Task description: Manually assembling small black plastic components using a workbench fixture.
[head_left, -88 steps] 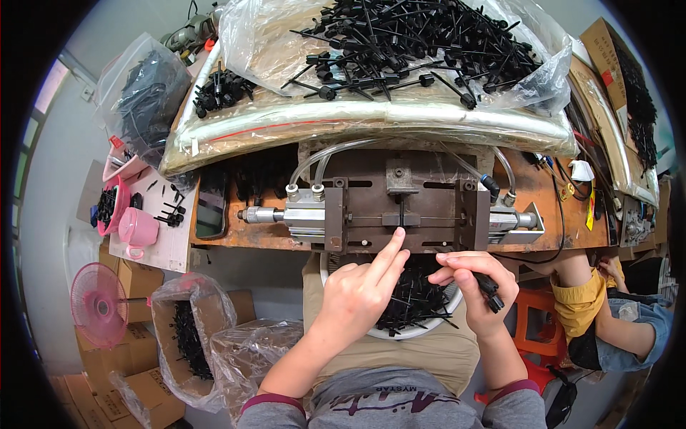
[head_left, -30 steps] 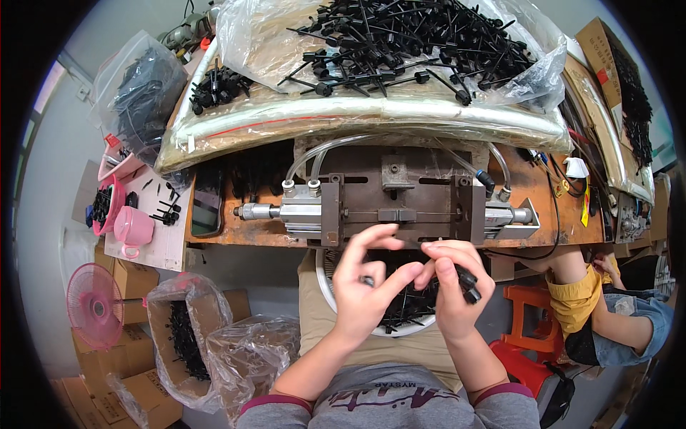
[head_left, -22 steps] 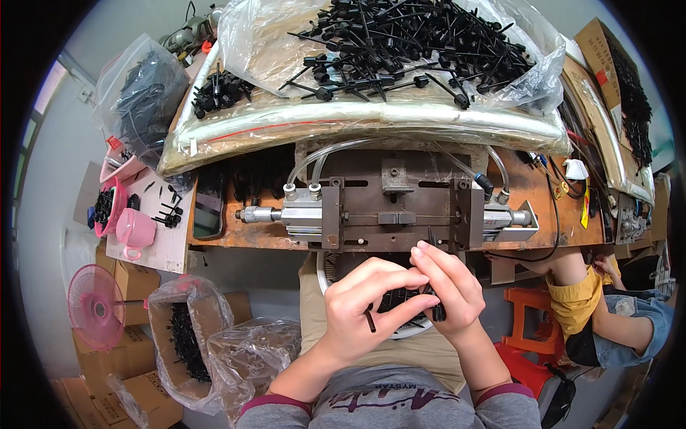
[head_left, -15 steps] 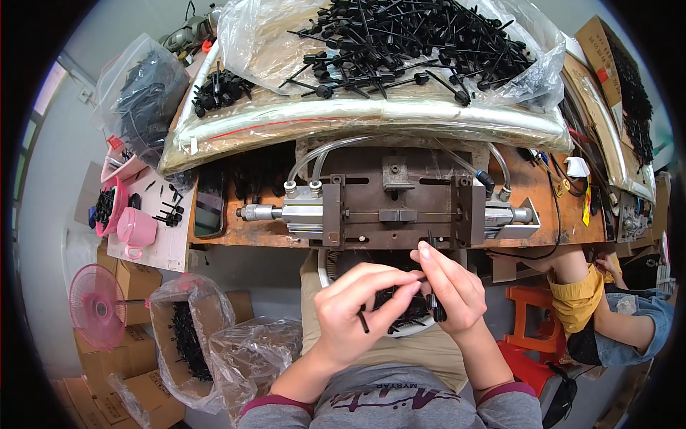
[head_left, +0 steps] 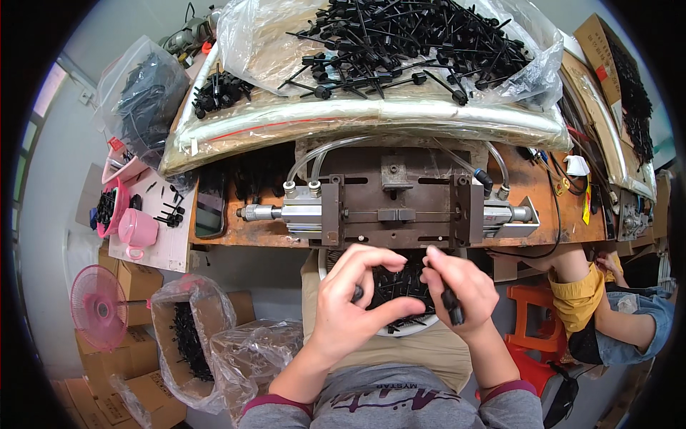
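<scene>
My left hand [head_left: 341,300] is raised over my lap, thumb and index finger apart. A small black rod-like part [head_left: 358,293] is tucked in its curled rear fingers, only its end showing. Beside it, my right hand [head_left: 466,287] is closed round a black plastic part [head_left: 451,306] with a thicker end that points down toward my wrist; the rest is hidden by the fingers. Below and between both hands, a white tub [head_left: 413,330] on my lap holds many black stemmed parts [head_left: 400,282]. Just beyond my fingertips is a brown metal fixture [head_left: 396,232] with a small central block [head_left: 397,215].
Silver air cylinders [head_left: 304,212] with clear hoses flank the fixture on the wooden bench [head_left: 564,227]. Behind it, a plastic-lined tray [head_left: 286,123] carries a heap of black parts. A pink mug [head_left: 137,229] stands at left; another person's arm [head_left: 625,330] is at right.
My hands have drawn apart from where their fingertips met. The left thumb and index finger have spread, and the black part in my right hand has tilted.
</scene>
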The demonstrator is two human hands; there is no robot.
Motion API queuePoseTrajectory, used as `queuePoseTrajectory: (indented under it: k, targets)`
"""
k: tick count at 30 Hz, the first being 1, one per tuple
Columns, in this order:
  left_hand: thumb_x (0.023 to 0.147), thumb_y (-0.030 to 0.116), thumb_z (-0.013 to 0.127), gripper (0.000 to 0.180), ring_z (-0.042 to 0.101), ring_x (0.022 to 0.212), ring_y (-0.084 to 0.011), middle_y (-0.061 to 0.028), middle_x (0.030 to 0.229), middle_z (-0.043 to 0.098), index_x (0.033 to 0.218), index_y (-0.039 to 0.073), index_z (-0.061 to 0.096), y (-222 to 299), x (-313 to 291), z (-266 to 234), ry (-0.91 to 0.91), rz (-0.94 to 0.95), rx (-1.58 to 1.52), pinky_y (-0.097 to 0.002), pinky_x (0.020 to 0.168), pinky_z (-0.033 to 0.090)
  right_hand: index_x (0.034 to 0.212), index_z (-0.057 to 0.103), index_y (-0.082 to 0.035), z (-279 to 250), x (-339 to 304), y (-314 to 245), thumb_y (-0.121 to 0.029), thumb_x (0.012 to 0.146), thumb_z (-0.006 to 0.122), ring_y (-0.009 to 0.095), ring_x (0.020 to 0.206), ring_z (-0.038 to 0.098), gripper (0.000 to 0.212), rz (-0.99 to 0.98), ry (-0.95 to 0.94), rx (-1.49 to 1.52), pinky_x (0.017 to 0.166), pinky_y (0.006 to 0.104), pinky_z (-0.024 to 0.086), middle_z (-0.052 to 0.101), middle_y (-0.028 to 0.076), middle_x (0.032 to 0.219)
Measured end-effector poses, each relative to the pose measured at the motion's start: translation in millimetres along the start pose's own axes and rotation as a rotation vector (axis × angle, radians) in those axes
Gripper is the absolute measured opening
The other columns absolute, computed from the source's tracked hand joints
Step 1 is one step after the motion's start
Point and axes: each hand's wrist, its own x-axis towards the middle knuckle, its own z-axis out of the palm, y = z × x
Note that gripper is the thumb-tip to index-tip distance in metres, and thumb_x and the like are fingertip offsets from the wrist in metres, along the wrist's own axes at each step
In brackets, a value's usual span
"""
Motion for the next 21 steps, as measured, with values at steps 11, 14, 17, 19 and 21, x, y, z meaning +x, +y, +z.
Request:
queuePoseTrajectory:
  k: [11,14,17,19,21]
  targets:
    - [0.095,0.004,0.056,0.024,0.044,0.057,-0.0127,-0.0060,0.065,0.049,0.072,-0.001,0.057,-9,-2,2,0.034,0.133,0.363,-0.0278,0.051,0.032,0.104,0.061,0.008,-5,5,-8,0.006,0.090,0.063,0.018,0.067,0.069,0.014,0.776,0.024,0.961,0.061,0.0285,0.058,0.068,0.016,0.088]
    - [0.093,0.004,0.062,0.032,0.035,0.048,-0.0128,-0.0047,0.056,0.040,0.063,-0.002,0.052,-12,-1,3,0.130,0.096,0.308,-0.0306,0.045,0.026,0.101,0.058,0.010,-6,3,-12,0.006,0.091,0.062,0.024,0.073,0.072,0.011,0.734,-0.003,1.003,0.065,0.0320,0.061,0.068,0.019,0.089]
    - [0.092,0.006,0.065,0.038,0.031,0.044,-0.0127,-0.0047,0.051,0.037,0.059,-0.002,0.049,-19,0,4,0.190,0.080,0.296,-0.0317,0.042,0.024,0.100,0.057,0.010,-4,-1,-17,0.007,0.091,0.061,0.027,0.078,0.073,0.010,0.649,-0.009,1.018,0.068,0.0332,0.061,0.069,0.021,0.092]
    - [0.092,0.006,0.065,0.037,0.032,0.044,-0.0125,-0.0048,0.051,0.037,0.059,-0.002,0.049,-20,0,5,0.179,0.076,0.303,-0.0317,0.042,0.024,0.100,0.057,0.010,-3,-3,-20,0.008,0.091,0.060,0.027,0.080,0.073,0.010,0.610,-0.022,0.969,0.070,0.0339,0.062,0.069,0.023,0.095]
    - [0.092,0.006,0.065,0.037,0.033,0.044,-0.0128,-0.0050,0.051,0.037,0.059,-0.002,0.049,-17,1,6,0.179,0.085,0.299,-0.0318,0.042,0.025,0.098,0.057,0.009,-3,-3,-21,0.008,0.091,0.060,0.027,0.083,0.073,0.008,0.570,-0.042,0.932,0.072,0.0342,0.061,0.069,0.025,0.098]
